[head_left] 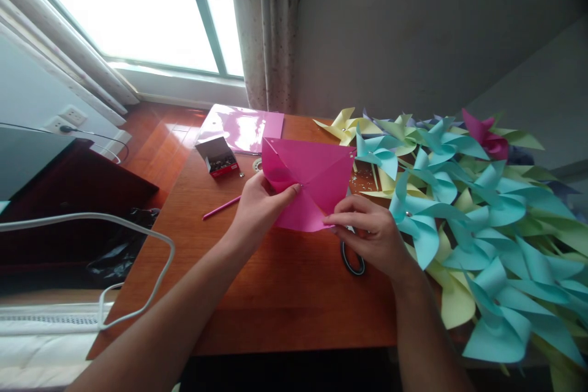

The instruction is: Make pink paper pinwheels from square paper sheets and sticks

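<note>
Left hand (261,205): fingertips pinning a flap at the pink paper's (316,187) centre.
Right hand (367,233): pinching its near corner, nearer the scissors (353,260).

Home room: curtained window (138,12), wooden desk (275,294)

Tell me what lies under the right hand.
Under the right hand a black scissors handle sticks out on the wooden table. The blades are covered by the hand and the pink paper.

On the table (275,294), the pinwheels (482,226) lie right of the folded sheet (312,184), the small box (218,156) left.
</note>
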Motion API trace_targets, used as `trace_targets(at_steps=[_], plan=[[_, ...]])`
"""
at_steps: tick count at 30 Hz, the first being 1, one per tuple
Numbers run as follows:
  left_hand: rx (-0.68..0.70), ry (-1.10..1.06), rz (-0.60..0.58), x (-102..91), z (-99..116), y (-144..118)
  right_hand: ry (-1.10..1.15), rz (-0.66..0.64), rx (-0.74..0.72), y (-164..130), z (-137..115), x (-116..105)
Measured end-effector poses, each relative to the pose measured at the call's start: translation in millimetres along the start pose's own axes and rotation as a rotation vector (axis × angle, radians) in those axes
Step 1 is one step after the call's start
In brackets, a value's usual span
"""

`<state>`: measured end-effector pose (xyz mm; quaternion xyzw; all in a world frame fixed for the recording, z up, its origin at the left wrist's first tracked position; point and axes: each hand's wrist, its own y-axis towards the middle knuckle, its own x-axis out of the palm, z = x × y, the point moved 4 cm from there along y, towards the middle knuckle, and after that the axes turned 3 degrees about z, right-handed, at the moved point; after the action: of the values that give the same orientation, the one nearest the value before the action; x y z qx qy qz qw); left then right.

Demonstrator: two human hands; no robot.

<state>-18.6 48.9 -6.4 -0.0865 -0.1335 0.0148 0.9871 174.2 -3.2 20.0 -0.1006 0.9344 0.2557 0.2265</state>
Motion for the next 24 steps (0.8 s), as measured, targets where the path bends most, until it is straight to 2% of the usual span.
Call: trace_targets(at_steps=[5, 9, 15, 24], plan=[[0.142, 0.125, -0.004, 3.0, -1, -2, 0.003, 0.062, -0.002, 1, -6, 5], [0.186, 0.190, -0.063, 8.1, -7, -4, 0.026, 0.094, 0.033, 1, -7, 15], [0.132, 0.170, -0.110, 15.0, -14, -9, -0.089, 0.276, 0.244, -5, 2, 19], [0.092, 0.142, -0.138, 18.2, -17, -13, -0.184, 0.308, 0.202, -3, -4, 20]])
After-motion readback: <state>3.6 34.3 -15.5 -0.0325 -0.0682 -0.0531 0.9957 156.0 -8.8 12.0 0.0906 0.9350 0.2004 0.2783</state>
